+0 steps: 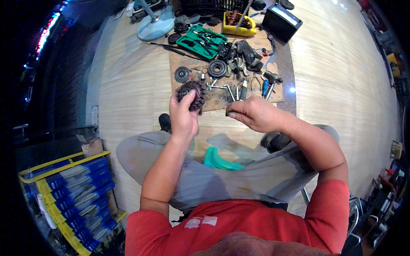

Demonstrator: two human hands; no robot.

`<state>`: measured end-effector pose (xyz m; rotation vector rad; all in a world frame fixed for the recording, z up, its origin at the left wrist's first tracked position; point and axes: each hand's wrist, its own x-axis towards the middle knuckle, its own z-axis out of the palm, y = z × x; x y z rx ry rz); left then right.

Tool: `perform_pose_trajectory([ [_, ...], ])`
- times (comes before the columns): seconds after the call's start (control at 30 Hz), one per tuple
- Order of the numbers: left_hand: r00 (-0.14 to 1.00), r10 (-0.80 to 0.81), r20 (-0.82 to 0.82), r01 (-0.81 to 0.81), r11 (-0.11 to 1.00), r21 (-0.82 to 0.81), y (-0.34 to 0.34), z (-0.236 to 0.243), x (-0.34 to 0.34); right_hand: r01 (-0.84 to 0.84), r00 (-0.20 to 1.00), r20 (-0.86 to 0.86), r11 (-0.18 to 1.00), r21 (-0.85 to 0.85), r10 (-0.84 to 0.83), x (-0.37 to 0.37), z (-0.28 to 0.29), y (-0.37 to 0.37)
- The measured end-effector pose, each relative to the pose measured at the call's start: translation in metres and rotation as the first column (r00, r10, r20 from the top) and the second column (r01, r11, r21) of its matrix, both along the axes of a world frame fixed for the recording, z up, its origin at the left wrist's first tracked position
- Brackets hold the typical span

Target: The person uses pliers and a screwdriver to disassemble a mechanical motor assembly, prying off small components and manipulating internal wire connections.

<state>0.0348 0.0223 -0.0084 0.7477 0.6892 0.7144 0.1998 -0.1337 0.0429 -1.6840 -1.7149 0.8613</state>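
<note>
My left hand is closed round a stator, a dark disc with a toothed rim and reddish-brown windings. The thumb presses on its face. To the right, my right hand is pinched shut above the near edge of the cardboard mat. Something small and dark may be at its fingertips, but I cannot make it out. Just beyond the stator lie a flat black disc and a thick black ring-shaped part. A bent metal wrench lies between my hands.
A green tool case lies open at the back. Behind it are a yellow tub and a black battery. A hammer and a blue-handled screwdriver lie at the right. Blue-and-yellow boxes stand at lower left.
</note>
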Motion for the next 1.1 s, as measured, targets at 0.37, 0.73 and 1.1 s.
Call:
perform_pose_trajectory([
  [0.37,0.972,0.031,0.235,0.015,0.981,-0.195,0.026,0.011,-0.007,0.139,0.988,0.080,0.987,-0.076,-0.133,0.003,-0.029,0.001],
  [0.73,0.969,-0.243,0.049,0.231,0.956,0.179,-0.028,0.009,0.005,0.090,0.945,-0.310,0.994,-0.068,-0.107,0.000,-0.037,0.003],
  [1.1,0.900,-0.369,-0.232,0.435,0.804,0.405,-0.031,0.022,0.003,0.095,0.719,-0.688,0.994,-0.046,-0.101,0.002,-0.041,-0.001],
])
